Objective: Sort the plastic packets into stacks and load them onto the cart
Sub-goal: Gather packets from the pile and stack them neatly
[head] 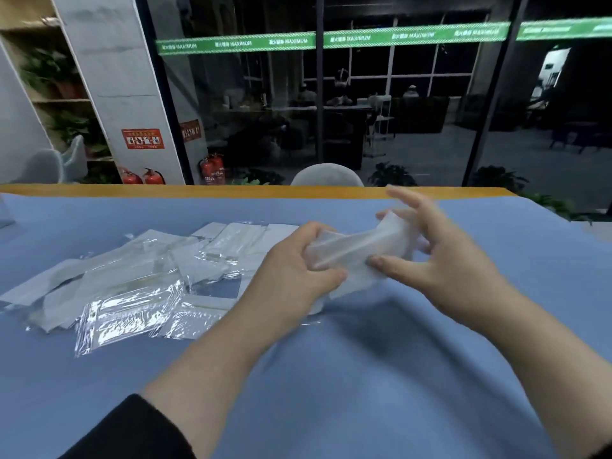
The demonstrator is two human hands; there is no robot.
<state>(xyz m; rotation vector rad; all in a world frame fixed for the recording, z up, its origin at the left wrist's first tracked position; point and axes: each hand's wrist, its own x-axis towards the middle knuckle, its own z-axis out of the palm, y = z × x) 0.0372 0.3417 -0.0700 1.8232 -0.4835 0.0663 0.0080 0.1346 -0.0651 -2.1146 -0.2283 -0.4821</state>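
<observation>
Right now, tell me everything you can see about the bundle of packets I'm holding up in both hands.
The bundle is a blurred handful of whitish, translucent plastic packets, held above the blue tablecloth, tilting up toward the right. The left hand grips its lower left end; the right hand touches its right side with thumb and spread fingers. The count cannot be told. The loose pile lies to its left.
</observation>
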